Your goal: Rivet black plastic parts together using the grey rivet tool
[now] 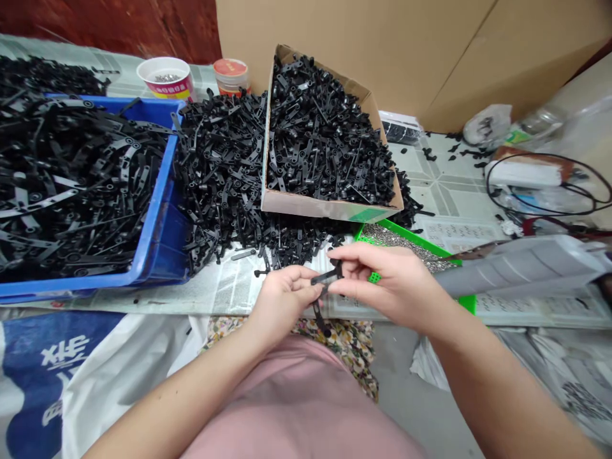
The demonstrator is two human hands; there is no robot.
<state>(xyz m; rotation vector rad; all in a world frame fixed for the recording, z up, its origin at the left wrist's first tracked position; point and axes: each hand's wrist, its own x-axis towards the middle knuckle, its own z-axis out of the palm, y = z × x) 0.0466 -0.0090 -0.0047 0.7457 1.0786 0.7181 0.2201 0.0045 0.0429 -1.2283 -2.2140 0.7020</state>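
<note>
Above the table's front edge, my left hand (pixel 287 294) is closed, thumb and fingers pinching a black plastic link (pixel 326 276). My right hand (pixel 389 277) closes its thumb and fingers on the other end of the same piece. A second black strip (pixel 321 317) with a round end hangs below my left fingertips; whether it is joined to the first is hard to see. Just behind my right hand lies a green tray (pixel 421 241) of small shiny metal pieces, partly hidden by that hand. Loose black plastic parts (pixel 224 172) are heaped beyond my left hand.
A blue bin (pixel 160 210) full of long black strips stands left. An open cardboard box (pixel 329 207) of small black parts sits on the heap. At right lie a grey ribbed object (pixel 521 268) and a black cable (pixel 488 185). Two tubs, one a white tub (pixel 165 73), stand behind.
</note>
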